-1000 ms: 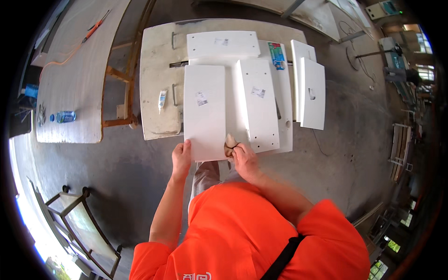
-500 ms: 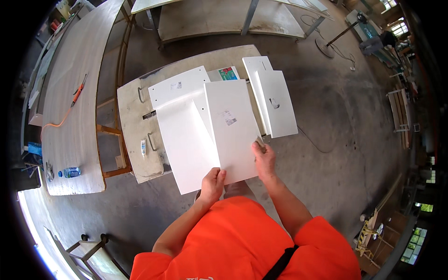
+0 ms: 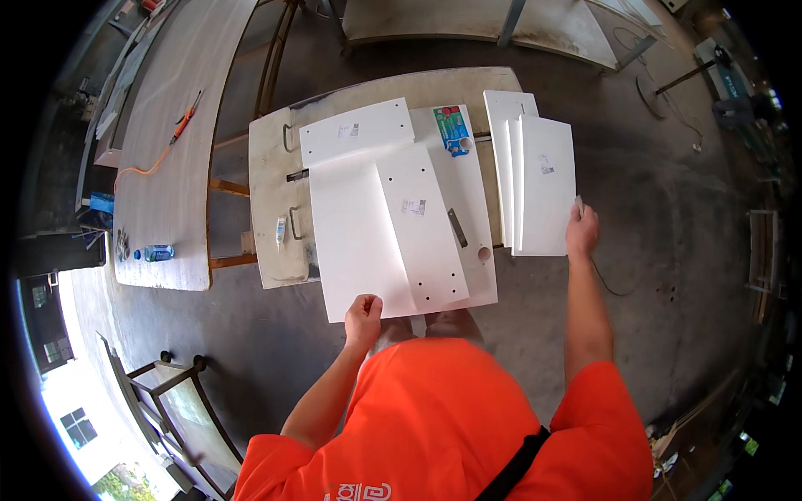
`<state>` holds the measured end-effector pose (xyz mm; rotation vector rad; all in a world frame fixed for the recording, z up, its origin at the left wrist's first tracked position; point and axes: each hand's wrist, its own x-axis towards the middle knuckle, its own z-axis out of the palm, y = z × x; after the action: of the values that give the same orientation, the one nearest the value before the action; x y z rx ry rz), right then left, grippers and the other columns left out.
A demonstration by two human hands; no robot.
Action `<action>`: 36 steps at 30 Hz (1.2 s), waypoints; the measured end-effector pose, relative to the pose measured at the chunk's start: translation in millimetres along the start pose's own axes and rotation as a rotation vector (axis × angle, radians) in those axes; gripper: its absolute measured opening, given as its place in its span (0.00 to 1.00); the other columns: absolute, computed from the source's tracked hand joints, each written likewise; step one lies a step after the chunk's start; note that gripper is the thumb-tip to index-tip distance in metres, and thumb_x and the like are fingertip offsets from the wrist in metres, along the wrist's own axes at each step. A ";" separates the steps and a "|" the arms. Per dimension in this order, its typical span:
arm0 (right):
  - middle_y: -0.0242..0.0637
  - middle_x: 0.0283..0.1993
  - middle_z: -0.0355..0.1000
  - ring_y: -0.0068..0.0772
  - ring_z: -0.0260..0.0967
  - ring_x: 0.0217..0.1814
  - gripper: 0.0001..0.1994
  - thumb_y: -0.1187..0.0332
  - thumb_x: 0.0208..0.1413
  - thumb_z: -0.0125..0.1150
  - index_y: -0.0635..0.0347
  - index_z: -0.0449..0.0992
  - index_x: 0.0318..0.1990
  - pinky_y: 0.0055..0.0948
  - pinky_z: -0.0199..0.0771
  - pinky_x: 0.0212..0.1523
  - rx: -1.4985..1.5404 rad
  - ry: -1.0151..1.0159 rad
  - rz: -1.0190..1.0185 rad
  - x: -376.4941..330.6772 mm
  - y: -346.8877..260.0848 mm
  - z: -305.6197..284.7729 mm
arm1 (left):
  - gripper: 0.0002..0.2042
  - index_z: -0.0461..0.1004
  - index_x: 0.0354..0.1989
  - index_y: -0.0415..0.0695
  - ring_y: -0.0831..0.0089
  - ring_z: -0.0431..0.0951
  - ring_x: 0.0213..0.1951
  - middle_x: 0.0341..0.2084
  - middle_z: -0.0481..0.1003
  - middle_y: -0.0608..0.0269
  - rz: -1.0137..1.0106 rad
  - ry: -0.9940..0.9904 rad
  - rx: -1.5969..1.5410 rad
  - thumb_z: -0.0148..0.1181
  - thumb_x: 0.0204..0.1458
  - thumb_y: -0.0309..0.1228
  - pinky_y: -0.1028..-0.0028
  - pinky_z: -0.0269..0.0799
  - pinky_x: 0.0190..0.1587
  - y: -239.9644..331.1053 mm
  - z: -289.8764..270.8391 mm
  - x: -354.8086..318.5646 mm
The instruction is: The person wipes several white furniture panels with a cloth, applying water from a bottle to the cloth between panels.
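Observation:
Several white flat panels lie on a worn workbench [image 3: 267,209]. My left hand [image 3: 362,316] grips the near edge of a large white panel [image 3: 355,238] at the bench's front. A narrower white panel with drilled holes [image 3: 426,230] lies on top of it. My right hand [image 3: 581,230] has reached out to the right and holds the near right corner of a stack of white panels [image 3: 543,184]. Another white panel [image 3: 355,134] lies at the back of the bench.
A coloured packet [image 3: 452,128], a small white tube [image 3: 281,230] and metal handles [image 3: 287,138] lie on the bench. A long table [image 3: 167,167] at the left carries an orange tool [image 3: 185,117] and a water bottle [image 3: 157,251]. Cables cross the concrete floor at the right.
My right hand left the middle panels and reached right to the stack of panels. My left hand stayed on the large panel's near edge. The view has shifted.

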<state>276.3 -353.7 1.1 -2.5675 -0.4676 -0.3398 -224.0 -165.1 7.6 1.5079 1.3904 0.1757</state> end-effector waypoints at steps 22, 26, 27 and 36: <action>0.33 0.25 0.75 0.24 0.71 0.23 0.11 0.64 0.58 0.69 0.64 0.78 0.33 0.29 0.71 0.24 0.545 -1.302 0.242 -269.3 -183.7 -5.8 | 0.42 0.73 0.53 0.27 0.59 0.84 0.35 0.37 0.81 0.42 -0.161 -0.029 0.215 0.65 0.53 0.63 0.64 0.80 0.38 17.0 -10.4 33.4; 0.30 0.22 0.72 0.22 0.66 0.18 0.12 0.65 0.58 0.69 0.63 0.76 0.30 0.27 0.66 0.19 0.705 -1.365 0.437 -259.4 -266.3 -35.2 | 0.40 0.78 0.44 0.30 0.61 0.84 0.33 0.32 0.82 0.47 -0.225 -0.117 -0.033 0.65 0.51 0.65 0.64 0.79 0.34 -0.3 -90.1 41.3; 0.29 0.21 0.71 0.22 0.65 0.17 0.12 0.65 0.58 0.69 0.63 0.75 0.29 0.27 0.65 0.18 0.769 -1.329 0.488 -261.8 -280.5 -35.2 | 0.39 0.79 0.42 0.31 0.62 0.84 0.32 0.31 0.82 0.48 -0.241 -0.115 -0.122 0.66 0.51 0.65 0.64 0.79 0.34 -12.4 -109.8 40.7; 0.41 0.36 0.80 0.34 0.79 0.37 0.11 0.65 0.58 0.68 0.67 0.80 0.39 0.34 0.78 0.40 0.290 -0.619 0.417 -216.8 -287.6 16.8 | 0.35 0.77 0.25 0.34 0.74 0.70 0.22 0.19 0.74 0.64 -0.152 0.583 -0.234 0.62 0.57 0.63 0.67 0.68 0.27 -127.7 -383.5 164.5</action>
<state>-30.0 -167.7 41.6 -2.3605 -0.1577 0.6380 -518.6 156.9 6.7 1.1929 1.8590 0.7013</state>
